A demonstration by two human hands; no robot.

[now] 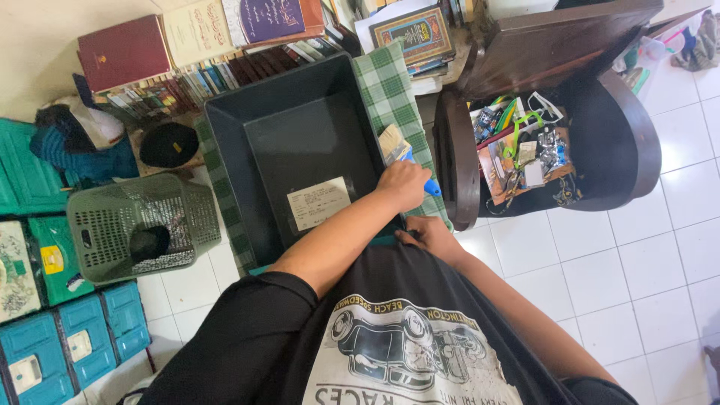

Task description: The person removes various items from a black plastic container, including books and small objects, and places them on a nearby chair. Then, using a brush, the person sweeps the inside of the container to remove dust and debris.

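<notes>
My left hand (pixel 405 185) is shut on a paintbrush (pixel 392 142) with a blue handle and tan bristles. The bristles rest on the right rim of a big dark plastic tray (pixel 225 142). A white paper label (pixel 318 202) lies flat on the tray's floor. My right hand (pixel 430 236) grips the tray's near right corner, just below my left hand. The tray sits on a green checked cloth (pixel 391 86), tilted up towards me.
A dark wooden chair (pixel 630 135) full of small odds and ends stands right of the tray. A green slatted basket (pixel 142 221) and teal boxes (pixel 90 337) stand at left. Books (pixel 195 45) are stacked at the back. White tiled floor (pixel 637 270) lies right.
</notes>
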